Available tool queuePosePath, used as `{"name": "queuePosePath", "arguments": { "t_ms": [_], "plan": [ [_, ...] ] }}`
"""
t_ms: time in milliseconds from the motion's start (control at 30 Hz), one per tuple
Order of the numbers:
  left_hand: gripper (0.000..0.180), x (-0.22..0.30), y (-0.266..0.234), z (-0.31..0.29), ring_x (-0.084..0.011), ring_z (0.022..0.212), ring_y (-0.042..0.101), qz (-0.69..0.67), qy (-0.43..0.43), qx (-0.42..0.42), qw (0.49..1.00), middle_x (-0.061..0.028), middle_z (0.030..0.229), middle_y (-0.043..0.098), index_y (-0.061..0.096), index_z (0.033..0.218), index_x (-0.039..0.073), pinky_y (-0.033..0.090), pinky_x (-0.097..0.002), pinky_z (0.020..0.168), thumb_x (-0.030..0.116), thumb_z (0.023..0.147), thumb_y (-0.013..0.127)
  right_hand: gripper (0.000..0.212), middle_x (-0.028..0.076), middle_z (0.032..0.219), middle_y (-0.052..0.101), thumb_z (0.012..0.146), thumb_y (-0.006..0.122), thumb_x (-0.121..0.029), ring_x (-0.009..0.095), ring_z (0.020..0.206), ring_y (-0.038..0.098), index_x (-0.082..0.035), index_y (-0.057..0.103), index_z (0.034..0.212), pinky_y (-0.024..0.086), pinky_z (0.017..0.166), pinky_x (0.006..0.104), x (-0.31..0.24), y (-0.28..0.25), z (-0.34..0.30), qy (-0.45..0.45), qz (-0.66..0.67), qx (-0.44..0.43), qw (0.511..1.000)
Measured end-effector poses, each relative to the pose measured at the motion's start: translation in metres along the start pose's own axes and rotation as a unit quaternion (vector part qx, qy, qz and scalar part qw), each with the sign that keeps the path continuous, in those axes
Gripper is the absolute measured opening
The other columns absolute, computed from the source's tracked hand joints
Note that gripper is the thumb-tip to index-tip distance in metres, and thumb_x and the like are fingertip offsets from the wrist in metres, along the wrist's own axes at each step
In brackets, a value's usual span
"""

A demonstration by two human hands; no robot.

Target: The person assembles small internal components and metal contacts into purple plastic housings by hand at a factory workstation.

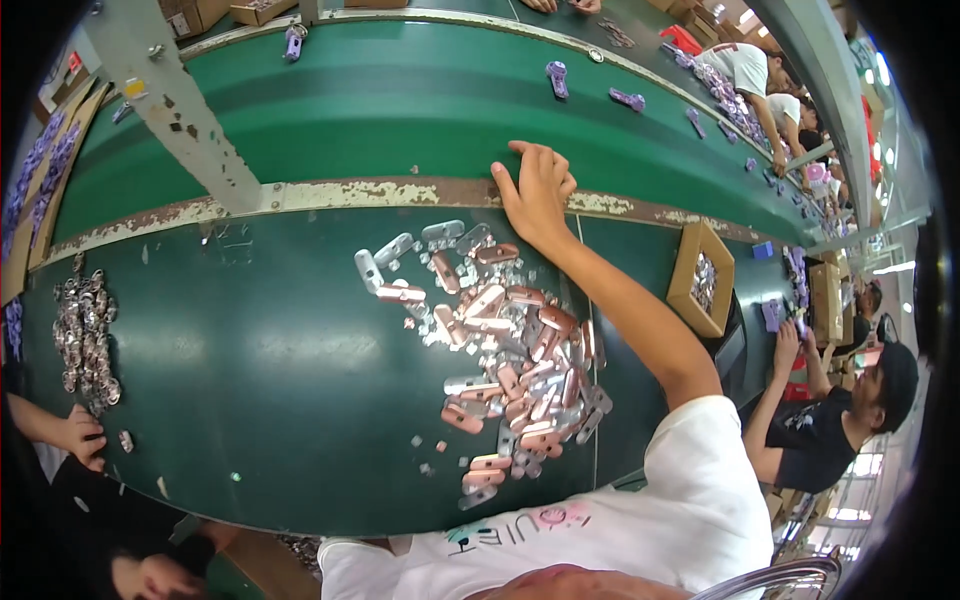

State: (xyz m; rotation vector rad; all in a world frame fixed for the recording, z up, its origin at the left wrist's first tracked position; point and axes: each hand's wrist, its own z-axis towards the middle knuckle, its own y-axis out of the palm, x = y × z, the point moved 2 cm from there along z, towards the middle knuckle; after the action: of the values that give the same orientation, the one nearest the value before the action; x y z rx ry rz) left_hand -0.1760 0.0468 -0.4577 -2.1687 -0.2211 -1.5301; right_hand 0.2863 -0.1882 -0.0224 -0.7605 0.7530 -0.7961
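A cardboard box (pixel 682 272) on the counter (pixel 290 400), toward its right end, holds small shiny metal parts (pixel 705 282). At the far left corner, a carton (pixel 13 268) carries purple plastic pieces (pixel 25 185).

Flat, round-ended plates (pixel 518 410), some glossy copper-pink, others silvery or clear, lie heaped right of the counter's middle, spread from near its far edge to near its front edge, small clear squares among them. Knobbly silver parts (pixel 85 335) form a narrow heap by the left end.

The right hand (pixel 537 192) is at the paint-chipped far rail (pixel 365 192), beyond the plates, thumb spread from loosely bent fingers; the left is out of view.
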Motion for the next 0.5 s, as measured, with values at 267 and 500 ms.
{"name": "queuePosePath", "arguments": {
  "t_ms": [267,500],
  "plan": [
    [0.029,-0.001,-0.085,-0.012,-0.0246,0.075,0.063,0.077,0.047,-0.043,0.995,-0.0152,0.085,0.069,0.065,0.086,-0.001,0.048,-0.0354,0.070,0.020,0.095,0.046,0.039,0.011,0.112,0.056,0.086,0.060,-0.036,0.034,0.114,0.041,-0.011,0.054,0.116,0.033,0.092,0.0491,0.022,0.008,0.000,0.041,0.030,0.089,0.995],
    [0.029,0.007,-0.097,-0.057,-0.0248,0.076,0.063,0.114,0.046,-0.087,0.989,-0.0152,0.086,0.069,0.065,0.087,-0.001,0.048,-0.0355,0.071,0.020,0.095,0.046,0.035,0.016,0.103,0.057,0.083,0.065,-0.028,0.037,0.104,0.044,-0.007,0.055,0.108,0.036,0.089,0.0476,0.038,0.010,0.010,-0.022,0.046,0.089,0.995]
  ]
}}
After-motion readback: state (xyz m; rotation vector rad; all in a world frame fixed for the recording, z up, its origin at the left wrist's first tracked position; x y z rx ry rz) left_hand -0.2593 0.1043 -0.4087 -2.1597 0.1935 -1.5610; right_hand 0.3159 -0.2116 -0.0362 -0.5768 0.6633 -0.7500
